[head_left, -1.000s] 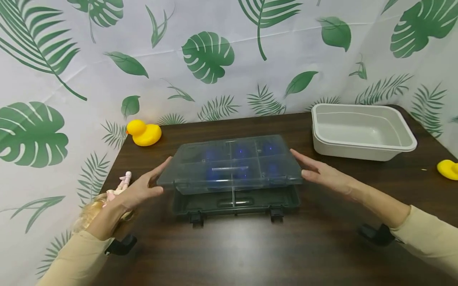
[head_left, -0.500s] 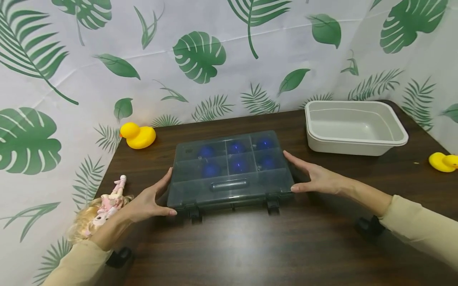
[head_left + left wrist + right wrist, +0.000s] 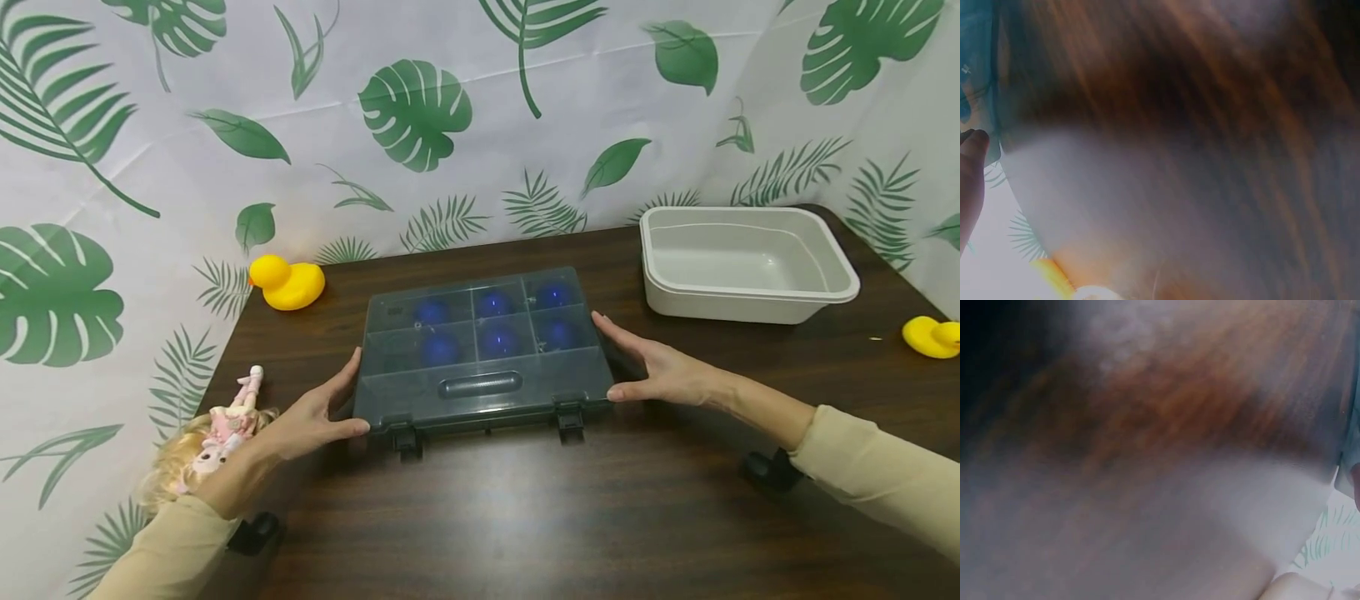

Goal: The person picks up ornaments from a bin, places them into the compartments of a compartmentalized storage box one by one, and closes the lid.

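A dark, see-through compartment case lies on the table with its lid down. Several blue balls show through the lid, in separate sections. Two black latches stick out from its front edge. My left hand touches the left side, thumb at the front corner and fingers spread along the edge. On the opposite side, my right hand touches the case with thumb and fingers apart. In the left wrist view, a digit overlaps the case's corner.
Beside my left forearm lies a blond doll in pink. A yellow rubber duck stands at the back left, a smaller duck at the right edge. At the back right is a light grey tub. A leaf-patterned curtain backs the table.
The lid, partly raised a second ago, has come down onto the base. Both hands have lowered with it, thumbs now at the front corners. The head view has shifted slightly.
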Tool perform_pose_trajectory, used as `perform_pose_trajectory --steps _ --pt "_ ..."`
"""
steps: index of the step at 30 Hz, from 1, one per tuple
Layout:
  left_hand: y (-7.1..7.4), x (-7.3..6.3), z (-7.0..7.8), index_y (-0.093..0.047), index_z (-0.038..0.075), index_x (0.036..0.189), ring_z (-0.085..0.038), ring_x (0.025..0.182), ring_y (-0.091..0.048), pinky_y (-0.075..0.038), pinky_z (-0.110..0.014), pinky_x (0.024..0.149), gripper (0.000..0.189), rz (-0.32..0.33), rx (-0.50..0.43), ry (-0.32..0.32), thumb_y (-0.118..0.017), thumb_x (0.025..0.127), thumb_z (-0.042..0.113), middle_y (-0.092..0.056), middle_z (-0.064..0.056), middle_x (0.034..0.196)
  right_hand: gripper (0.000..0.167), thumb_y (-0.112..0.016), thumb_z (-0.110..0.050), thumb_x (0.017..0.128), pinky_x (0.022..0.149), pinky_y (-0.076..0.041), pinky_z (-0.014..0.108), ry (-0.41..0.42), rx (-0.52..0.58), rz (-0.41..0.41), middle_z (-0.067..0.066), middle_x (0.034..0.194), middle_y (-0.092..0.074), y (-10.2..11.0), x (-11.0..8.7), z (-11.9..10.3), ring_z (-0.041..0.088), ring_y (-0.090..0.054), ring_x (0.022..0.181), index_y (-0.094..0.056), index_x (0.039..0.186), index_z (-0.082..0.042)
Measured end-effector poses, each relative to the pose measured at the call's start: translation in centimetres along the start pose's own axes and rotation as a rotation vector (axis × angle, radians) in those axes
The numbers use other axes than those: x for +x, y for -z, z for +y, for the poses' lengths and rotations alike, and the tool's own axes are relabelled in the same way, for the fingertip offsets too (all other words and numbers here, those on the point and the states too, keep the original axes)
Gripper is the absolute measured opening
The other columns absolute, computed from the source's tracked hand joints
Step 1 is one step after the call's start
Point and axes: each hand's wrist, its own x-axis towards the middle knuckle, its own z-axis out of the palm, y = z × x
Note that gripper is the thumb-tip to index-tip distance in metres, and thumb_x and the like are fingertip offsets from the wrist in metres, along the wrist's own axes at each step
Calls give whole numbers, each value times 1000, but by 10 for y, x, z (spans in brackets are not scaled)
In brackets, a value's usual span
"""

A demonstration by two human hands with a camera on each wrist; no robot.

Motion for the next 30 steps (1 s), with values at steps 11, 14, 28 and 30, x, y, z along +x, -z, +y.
perform_pose_trajectory --steps 11,14,28,30 --pt "1 5 1 -3 10 152 -37 142 -7 -17 0 102 99 6 12 14 -72 82 18 0 -14 158 96 -68 -19 86 106 -5 71 12 -22 4 14 158 10 1 0 2 37 8 143 0 153 -19" --pt "5 5 7 -1 11 152 -36 142 -9 -22 -24 114 103 14 93 62 -75 81 25 -2 -13 158 96 -69 -20 86 106 -5 71 16 -34 -6 14 157 10 1 1 2 36 8 143 0 153 -18" --pt "-41 55 86 -32 10 147 -24 135 -37 -37 -45 107 82 118 169 -307 -76 78 19 -34 -10 150 95 -68 -19 86 106 -9 71 4 -78 0 17 157 8 1 2 -2 40 4 143 -1 153 -19" --pt "-59 67 96 -36 7 144 -23 134 -39 -39 -42 106 78 74 141 -366 -76 78 20 -38 -11 147 95 -68 -19 86 106 -9 71 2 -79 0 17 157 7 1 2 -3 40 4 143 -1 153 -20"
